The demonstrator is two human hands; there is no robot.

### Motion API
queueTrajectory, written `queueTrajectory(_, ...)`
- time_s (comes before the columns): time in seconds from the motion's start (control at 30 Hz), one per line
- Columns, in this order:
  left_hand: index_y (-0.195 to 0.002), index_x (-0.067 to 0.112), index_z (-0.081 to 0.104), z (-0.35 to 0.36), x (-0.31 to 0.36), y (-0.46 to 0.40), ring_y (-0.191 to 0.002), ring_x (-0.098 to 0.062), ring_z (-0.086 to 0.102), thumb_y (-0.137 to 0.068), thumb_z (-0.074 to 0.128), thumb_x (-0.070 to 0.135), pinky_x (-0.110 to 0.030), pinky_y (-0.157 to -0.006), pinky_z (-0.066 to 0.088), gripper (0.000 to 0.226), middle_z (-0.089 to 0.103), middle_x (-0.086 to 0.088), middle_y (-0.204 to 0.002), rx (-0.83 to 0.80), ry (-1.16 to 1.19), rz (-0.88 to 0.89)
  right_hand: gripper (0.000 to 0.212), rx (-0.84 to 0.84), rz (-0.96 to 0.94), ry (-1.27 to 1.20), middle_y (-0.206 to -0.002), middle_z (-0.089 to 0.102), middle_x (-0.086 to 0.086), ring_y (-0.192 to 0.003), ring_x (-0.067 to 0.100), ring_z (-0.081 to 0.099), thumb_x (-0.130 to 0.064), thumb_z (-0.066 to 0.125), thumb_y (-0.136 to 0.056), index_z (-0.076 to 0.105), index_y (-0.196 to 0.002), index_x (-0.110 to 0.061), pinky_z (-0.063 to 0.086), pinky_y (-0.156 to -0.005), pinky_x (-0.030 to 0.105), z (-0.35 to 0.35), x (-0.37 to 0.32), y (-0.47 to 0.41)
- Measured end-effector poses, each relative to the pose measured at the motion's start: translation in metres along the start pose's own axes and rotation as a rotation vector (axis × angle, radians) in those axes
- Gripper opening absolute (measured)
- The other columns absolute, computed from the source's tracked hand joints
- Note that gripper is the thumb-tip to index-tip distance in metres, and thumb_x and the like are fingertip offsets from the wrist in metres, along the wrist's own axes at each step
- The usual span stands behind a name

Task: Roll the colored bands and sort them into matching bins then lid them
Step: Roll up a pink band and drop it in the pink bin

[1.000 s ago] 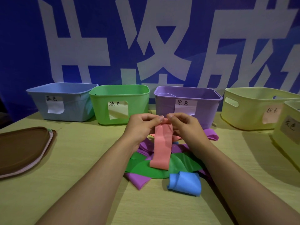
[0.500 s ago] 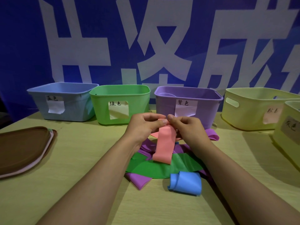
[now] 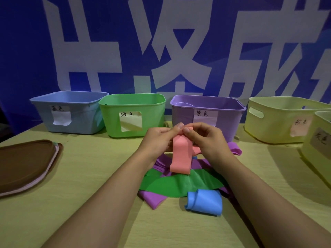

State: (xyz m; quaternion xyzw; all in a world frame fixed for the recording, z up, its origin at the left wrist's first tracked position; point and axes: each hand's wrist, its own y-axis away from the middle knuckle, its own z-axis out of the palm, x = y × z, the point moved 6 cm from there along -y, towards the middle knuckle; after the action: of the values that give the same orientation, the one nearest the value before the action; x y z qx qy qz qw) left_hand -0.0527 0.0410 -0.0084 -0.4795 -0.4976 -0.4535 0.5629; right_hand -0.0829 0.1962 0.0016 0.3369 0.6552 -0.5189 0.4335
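Pink band roll start

Head view: left hand and right hand both pinch pink band's top edge, held up so the tail hangs free over the pile for rolling. Pink-labelled bin stands right, lids stacked left, none on yet

Blue backdrop with large white characters behind pale wood-grain table; dim lighting, soft shadows.
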Motion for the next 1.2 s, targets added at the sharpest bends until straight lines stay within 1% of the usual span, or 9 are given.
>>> queueTrajectory(0.2, -0.096, 0.005, 0.079, -0.0023, 0.0035, -0.0026, -0.087, -0.027, 0.073, -0.09, 0.076, 0.032, -0.036, -0.079, 0.058, 0.028, 0.078, -0.019, -0.098, 0.014, -0.002, 0.056, 0.013, 0.004, 0.028, -0.072, -0.098, 0.078, 0.009, -0.091, 0.018, 0.072, -0.021, 0.071, -0.095, 0.076, -0.103, -0.013, 0.061, -0.081, 0.033, 0.002, 0.0013, 0.0019)
queueTrajectory(0.33, -0.101, 0.007, 0.08, -0.0043, 0.0038, -0.0042, -0.098, -0.028, 0.075, -0.089, 0.078, 0.026, -0.039, -0.087, 0.061, 0.023, 0.079, -0.012, -0.1, 0.018, -0.028, 0.077, 0.046, 0.04, 0.159, -0.1, -0.087, 0.076, 0.008, -0.079, 0.02, 0.07, -0.053, 0.063, -0.093, 0.076, -0.104, -0.01, 0.058, -0.071, 0.033, 0.0003, 0.0072, 0.0031)
queueTrajectory(0.43, -0.104, 0.005, 0.078, -0.0048, 0.0042, -0.0048, -0.093, -0.022, 0.074, -0.086, 0.08, 0.02, -0.032, -0.08, 0.06, 0.024, 0.079, -0.012, -0.1, 0.02, -0.001, 0.089, 0.058, 0.073, 0.224, -0.077, -0.073, 0.07, 0.015, -0.065, 0.024, 0.066, -0.059, 0.059, -0.094, 0.076, -0.096, -0.003, 0.055, -0.064, 0.036, -0.0009, 0.0089, 0.0044)
queueTrajectory(0.6, -0.11, 0.0, 0.075, -0.0008, 0.0066, -0.0021, -0.086, -0.015, 0.074, -0.088, 0.077, 0.008, -0.025, -0.072, 0.059, 0.024, 0.077, -0.011, -0.098, -0.02, 0.024, 0.112, 0.048, 0.094, 0.208, -0.051, -0.062, 0.067, 0.006, -0.055, 0.015, 0.063, -0.051, 0.065, -0.094, 0.076, -0.089, -0.005, 0.057, -0.055, 0.032, -0.0012, 0.0048, 0.0053)
queueTrajectory(0.73, -0.112, -0.001, 0.074, 0.0007, 0.0074, -0.0008, -0.088, -0.015, 0.075, -0.087, 0.078, 0.007, -0.029, -0.079, 0.062, 0.026, 0.077, -0.015, -0.104, -0.03, 0.018, 0.126, 0.044, 0.098, 0.173, -0.022, -0.064, 0.066, 0.011, -0.056, 0.018, 0.063, -0.04, 0.068, -0.096, 0.073, -0.086, 0.002, 0.058, -0.054, 0.034, -0.0029, 0.0052, 0.0044)
queueTrajectory(0.8, -0.112, -0.001, 0.074, 0.0002, 0.007, -0.0007, -0.09, -0.018, 0.075, -0.086, 0.078, 0.004, -0.03, -0.08, 0.063, 0.027, 0.076, -0.018, -0.108, -0.028, 0.034, 0.124, 0.037, 0.085, 0.153, -0.009, -0.064, 0.067, 0.008, -0.056, 0.015, 0.063, -0.037, 0.069, -0.096, 0.074, -0.085, -0.002, 0.056, -0.051, 0.031, -0.0027, 0.0058, 0.0034)
queueTrajectory(0.93, -0.113, 0.002, 0.073, 0.0005, 0.0067, -0.0007, -0.094, -0.021, 0.076, -0.086, 0.077, 0.003, -0.028, -0.079, 0.062, 0.027, 0.076, -0.017, -0.11, -0.038, 0.062, 0.096, 0.025, 0.071, 0.101, 0.017, -0.074, 0.072, 0.006, -0.066, 0.014, 0.065, -0.033, 0.072, -0.095, 0.077, -0.086, -0.011, 0.057, -0.063, 0.036, -0.0045, 0.0087, -0.0002)
queueTrajectory(1.07, -0.112, 0.005, 0.073, 0.0037, 0.0059, 0.0001, -0.087, -0.018, 0.075, -0.091, 0.076, 0.02, -0.023, -0.068, 0.058, 0.026, 0.077, -0.015, -0.107, -0.048, 0.094, 0.043, 0.019, 0.054, 0.062, 0.016, -0.09, 0.077, 0.012, -0.08, 0.017, 0.068, -0.028, 0.072, -0.094, 0.077, -0.1, -0.01, 0.059, -0.076, 0.043, -0.0038, 0.0071, -0.0011)
queueTrajectory(1.2, -0.104, 0.006, 0.077, 0.0028, -0.0001, -0.0018, -0.084, -0.023, 0.075, -0.094, 0.069, 0.043, -0.031, -0.075, 0.061, 0.04, 0.079, -0.016, -0.097, -0.013, 0.06, -0.006, 0.015, 0.034, 0.011, 0.011, -0.094, 0.078, 0.008, -0.084, 0.012, 0.07, -0.018, 0.071, -0.095, 0.075, -0.105, -0.007, 0.058, -0.082, 0.039, -0.0016, 0.0027, -0.0016)
